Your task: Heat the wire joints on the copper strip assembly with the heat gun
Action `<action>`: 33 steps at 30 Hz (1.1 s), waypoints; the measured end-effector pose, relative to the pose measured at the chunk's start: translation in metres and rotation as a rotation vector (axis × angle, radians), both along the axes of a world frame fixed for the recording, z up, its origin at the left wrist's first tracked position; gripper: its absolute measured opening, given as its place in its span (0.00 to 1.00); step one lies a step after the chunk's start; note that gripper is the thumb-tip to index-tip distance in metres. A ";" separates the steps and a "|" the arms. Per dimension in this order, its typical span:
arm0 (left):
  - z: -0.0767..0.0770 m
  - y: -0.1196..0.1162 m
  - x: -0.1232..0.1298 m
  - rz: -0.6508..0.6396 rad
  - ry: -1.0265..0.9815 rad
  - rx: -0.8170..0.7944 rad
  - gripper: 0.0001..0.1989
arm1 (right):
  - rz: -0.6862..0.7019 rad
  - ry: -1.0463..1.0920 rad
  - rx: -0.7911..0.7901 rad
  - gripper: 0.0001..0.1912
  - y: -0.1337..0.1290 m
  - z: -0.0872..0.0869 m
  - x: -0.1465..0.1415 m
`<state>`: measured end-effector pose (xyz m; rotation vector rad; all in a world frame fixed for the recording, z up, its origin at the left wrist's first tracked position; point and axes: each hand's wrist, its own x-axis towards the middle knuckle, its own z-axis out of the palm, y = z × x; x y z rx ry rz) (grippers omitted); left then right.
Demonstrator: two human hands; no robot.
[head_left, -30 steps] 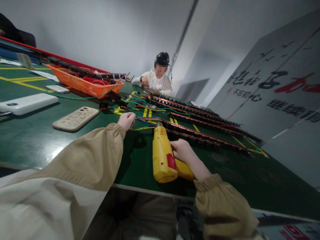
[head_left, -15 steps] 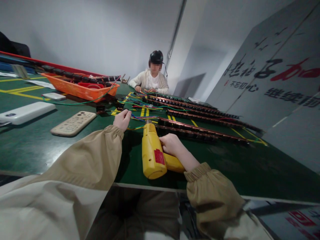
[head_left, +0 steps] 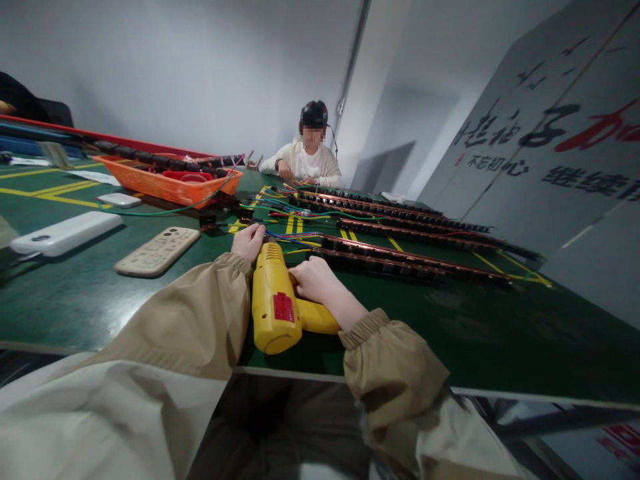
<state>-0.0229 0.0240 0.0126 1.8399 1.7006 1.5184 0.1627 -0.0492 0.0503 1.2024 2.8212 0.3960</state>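
A yellow heat gun (head_left: 275, 300) with a red label is gripped at its handle by my right hand (head_left: 316, 280), its nozzle pointing away from me. Just left of the nozzle is my left hand (head_left: 249, 241), fingers pinched together at the ends of thin coloured wires (head_left: 300, 237). Those wires run right to a long dark bar with copper-coloured strips (head_left: 380, 252) lying on the table. The wire ends inside my left fingers are mostly hidden.
More long bars (head_left: 400, 230) with wires lie beyond. An orange basket (head_left: 165, 187), a beige phone-shaped object (head_left: 157, 252) and a white power bank (head_left: 65, 233) are on the left of the green table (head_left: 450, 347). A co-worker (head_left: 313, 157) sits opposite.
My right hand has shifted the heat gun left, bringing its nozzle beside my left hand. My left hand stays pinched at the wires. The view has turned slightly.
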 end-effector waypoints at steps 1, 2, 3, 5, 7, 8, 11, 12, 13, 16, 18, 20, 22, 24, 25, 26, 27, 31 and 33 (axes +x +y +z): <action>0.001 0.000 -0.001 -0.009 0.002 -0.003 0.17 | 0.001 -0.007 0.002 0.10 0.001 0.001 -0.003; 0.001 0.000 -0.002 -0.020 0.001 -0.003 0.17 | 0.002 -0.012 0.001 0.10 0.001 0.001 -0.004; 0.001 0.000 -0.002 -0.030 -0.001 0.000 0.17 | 0.003 -0.014 0.000 0.10 0.002 0.002 -0.005; 0.000 0.000 -0.004 -0.051 -0.007 0.011 0.17 | 0.007 -0.013 -0.002 0.11 0.003 0.002 -0.006; -0.001 0.002 -0.005 -0.060 -0.009 0.014 0.17 | 0.010 -0.009 0.007 0.11 0.004 0.000 -0.004; -0.002 0.003 -0.006 -0.061 -0.006 0.013 0.17 | 0.016 -0.003 0.015 0.10 0.005 -0.001 -0.004; -0.004 0.005 -0.008 -0.059 0.002 0.011 0.18 | 0.045 0.023 0.039 0.10 0.007 -0.006 -0.001; -0.004 0.006 -0.009 -0.062 0.007 0.010 0.17 | 0.052 0.032 0.044 0.10 0.007 -0.007 -0.001; -0.004 0.005 -0.009 -0.065 0.011 0.011 0.17 | 0.056 0.040 0.046 0.10 0.008 -0.008 0.000; -0.002 0.003 -0.008 -0.069 0.022 0.014 0.17 | 0.054 0.053 0.042 0.11 0.007 -0.008 0.002; -0.001 0.002 -0.007 -0.059 0.014 0.011 0.17 | 0.050 0.057 0.026 0.11 0.006 -0.007 0.004; -0.002 0.002 -0.007 -0.046 0.009 0.000 0.16 | 0.048 0.061 0.014 0.11 0.004 -0.007 0.007; -0.004 0.004 -0.008 -0.029 0.025 -0.011 0.16 | 0.043 0.060 0.014 0.10 0.002 -0.006 0.010; -0.007 0.006 -0.009 -0.015 0.040 -0.025 0.15 | 0.031 0.059 0.021 0.10 0.001 -0.006 0.014; -0.008 0.007 -0.010 -0.009 0.041 -0.028 0.15 | 0.024 0.058 0.024 0.10 0.000 -0.006 0.016; -0.009 0.007 -0.010 -0.007 0.037 -0.029 0.14 | 0.016 0.058 0.026 0.09 0.000 -0.006 0.018; -0.009 0.007 -0.010 -0.009 0.031 -0.027 0.13 | 0.007 0.059 0.028 0.09 0.000 -0.005 0.020; -0.008 0.003 -0.008 -0.019 0.035 0.004 0.14 | -0.048 0.046 0.018 0.09 -0.003 -0.003 0.031; -0.006 0.001 -0.006 -0.016 0.039 0.021 0.14 | -0.076 0.037 0.006 0.09 -0.004 -0.002 0.038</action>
